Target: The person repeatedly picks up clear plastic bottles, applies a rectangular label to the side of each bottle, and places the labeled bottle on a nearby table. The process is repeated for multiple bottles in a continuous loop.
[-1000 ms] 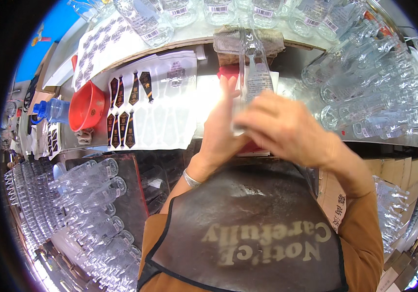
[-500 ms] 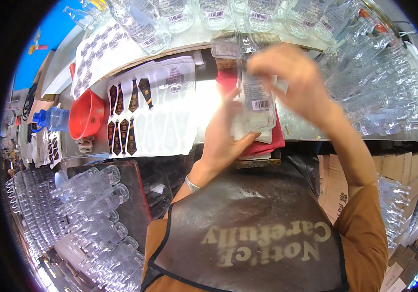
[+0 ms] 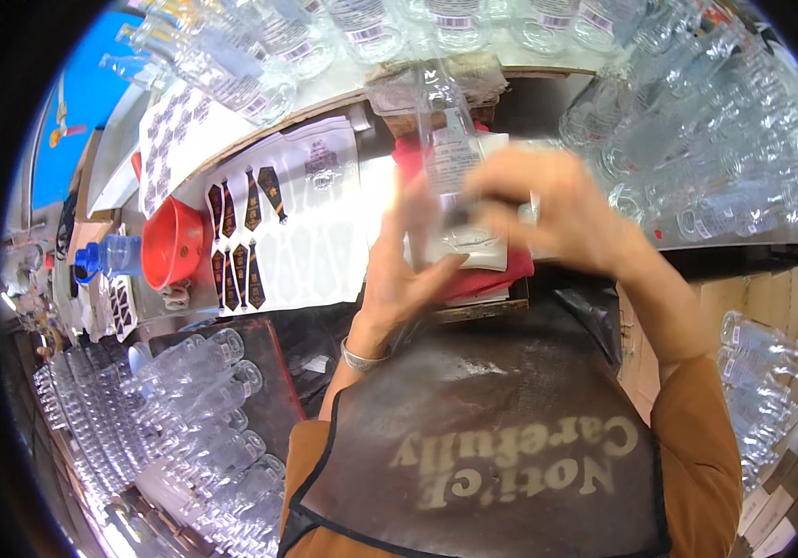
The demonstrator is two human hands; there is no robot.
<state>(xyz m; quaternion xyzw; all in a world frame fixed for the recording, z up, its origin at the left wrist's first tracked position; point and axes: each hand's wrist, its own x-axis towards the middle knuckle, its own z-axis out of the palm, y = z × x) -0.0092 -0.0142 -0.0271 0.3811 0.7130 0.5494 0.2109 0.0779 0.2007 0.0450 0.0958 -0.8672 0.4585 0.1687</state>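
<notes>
A clear glass bottle (image 3: 444, 107) lies with its neck away from me, over a folded grey cloth (image 3: 485, 76) and a red cloth (image 3: 509, 265). On its upper face is a printed label (image 3: 452, 160) with a barcode. My left hand (image 3: 397, 265) is wrapped round the bottle's base end from the left, thumb along the bottom. Over the label's lower part is my right hand (image 3: 548, 200), blurred, its fingers closed. A small dark thing shows at its fingertips, too smeared to name. White paper (image 3: 492, 149) lies beside and under the bottle.
Sheets of dark tie-shaped labels (image 3: 292, 223) lie to the left, near a red bowl (image 3: 176, 244) and a blue-capped jug (image 3: 113, 258). Labelled glass bottles (image 3: 362, 33) stand along the back; more bottles (image 3: 697, 158) are heaped at right. Racked bottles (image 3: 208, 400) stand at lower left.
My right hand has come down from the upper part of the bottle to the label's lower end. My left hand still holds the base. The whole view has shifted slightly.
</notes>
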